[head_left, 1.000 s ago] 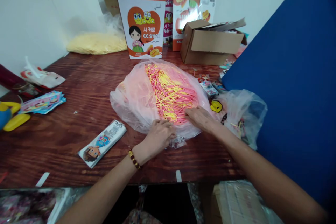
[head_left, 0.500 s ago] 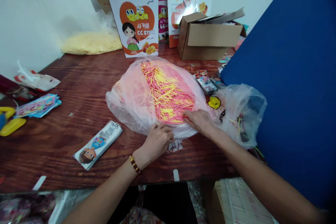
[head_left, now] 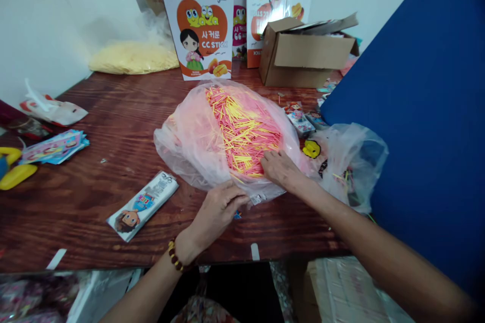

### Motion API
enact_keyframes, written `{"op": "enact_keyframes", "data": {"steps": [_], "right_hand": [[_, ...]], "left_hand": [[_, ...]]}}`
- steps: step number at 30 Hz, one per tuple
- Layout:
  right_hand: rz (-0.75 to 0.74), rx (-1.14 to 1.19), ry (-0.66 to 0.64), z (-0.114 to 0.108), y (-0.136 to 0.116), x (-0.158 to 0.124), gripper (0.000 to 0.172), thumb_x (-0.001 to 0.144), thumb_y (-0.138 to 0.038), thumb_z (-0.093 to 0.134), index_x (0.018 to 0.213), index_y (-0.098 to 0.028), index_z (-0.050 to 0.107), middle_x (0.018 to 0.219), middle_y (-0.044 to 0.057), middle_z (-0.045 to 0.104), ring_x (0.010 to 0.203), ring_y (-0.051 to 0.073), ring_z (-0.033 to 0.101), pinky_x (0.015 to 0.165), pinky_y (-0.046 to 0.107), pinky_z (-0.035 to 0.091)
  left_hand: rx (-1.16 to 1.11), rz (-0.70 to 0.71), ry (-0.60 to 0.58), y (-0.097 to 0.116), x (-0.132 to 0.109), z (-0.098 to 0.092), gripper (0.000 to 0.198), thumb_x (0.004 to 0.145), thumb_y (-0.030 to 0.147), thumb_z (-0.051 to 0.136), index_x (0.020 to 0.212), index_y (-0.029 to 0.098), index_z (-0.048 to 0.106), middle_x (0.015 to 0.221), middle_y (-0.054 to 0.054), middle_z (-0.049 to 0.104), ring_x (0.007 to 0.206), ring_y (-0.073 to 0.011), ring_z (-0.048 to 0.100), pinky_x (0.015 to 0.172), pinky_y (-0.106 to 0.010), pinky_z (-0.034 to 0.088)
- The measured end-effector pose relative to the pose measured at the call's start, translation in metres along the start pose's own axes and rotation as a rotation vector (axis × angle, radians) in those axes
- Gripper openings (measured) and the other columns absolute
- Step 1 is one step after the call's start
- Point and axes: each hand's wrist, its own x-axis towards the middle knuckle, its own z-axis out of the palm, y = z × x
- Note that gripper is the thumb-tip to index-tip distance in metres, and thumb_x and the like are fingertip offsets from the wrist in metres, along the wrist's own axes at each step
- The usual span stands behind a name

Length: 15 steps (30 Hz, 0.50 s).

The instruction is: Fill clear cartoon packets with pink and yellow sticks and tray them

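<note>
A clear plastic bag (head_left: 189, 123) lies open on the table, full of thin pink and yellow sticks (head_left: 246, 133). At its front right my right hand (head_left: 280, 169) has curled fingers down among the sticks; the fingertips are partly hidden. My left hand (head_left: 217, 209), with a beaded bracelet at the wrist, is at the bag's front edge. Its thumb and fingers are pinched together, and what they hold is hidden. A small blue printed bit (head_left: 237, 215) shows just under these fingers. A small clear printed wrapper (head_left: 259, 198) lies by the bag's front edge.
Left of the bag lies a white printed packet stack (head_left: 144, 206). At right are a second plastic bag (head_left: 356, 161), small packs (head_left: 301, 123) and a blue panel (head_left: 417, 136). Behind stand a CC Stick carton (head_left: 204, 25) and an open cardboard box (head_left: 308, 53).
My left hand has shifted left and slightly down, its fingers now pinched at the bag's edge. My right hand has moved slightly left, deeper onto the sticks. The view has shifted a little.
</note>
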Motion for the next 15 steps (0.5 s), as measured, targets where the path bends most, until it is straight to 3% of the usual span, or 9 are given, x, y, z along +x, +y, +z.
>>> {"op": "enact_keyframes", "data": {"steps": [5, 11, 15], "right_hand": [[-0.004, 0.000, -0.007, 0.007, 0.002, -0.003, 0.027, 0.098, -0.013, 0.036, 0.109, -0.010, 0.061, 0.110, 0.016, 0.065, 0.102, 0.028, 0.057, 0.083, 0.038, 0.034], [0.076, 0.132, -0.035, 0.014, 0.009, -0.001, 0.022, 0.098, -0.016, 0.039, 0.103, -0.012, 0.060, 0.108, 0.015, 0.068, 0.102, 0.027, 0.060, 0.080, 0.035, 0.032], [0.210, 0.328, -0.027, 0.010, 0.014, -0.003, 0.018, 0.098, -0.021, 0.040, 0.095, -0.015, 0.056, 0.092, 0.012, 0.070, 0.086, 0.023, 0.062, 0.075, 0.033, 0.033]], "left_hand": [[-0.190, -0.149, 0.067, 0.003, -0.023, -0.007, 0.021, 0.093, 0.032, 0.059, 0.083, 0.019, 0.072, 0.074, -0.001, 0.063, 0.069, -0.0133, 0.056, 0.066, -0.023, 0.043], [-0.356, -0.360, 0.170, -0.008, -0.043, -0.012, 0.023, 0.088, 0.036, 0.063, 0.079, 0.017, 0.072, 0.074, -0.001, 0.062, 0.070, -0.0131, 0.055, 0.063, -0.021, 0.043], [-0.467, -0.473, 0.221, -0.012, -0.047, -0.012, 0.024, 0.085, 0.038, 0.065, 0.077, 0.016, 0.071, 0.072, 0.000, 0.062, 0.067, -0.0123, 0.054, 0.061, -0.021, 0.043]]}}
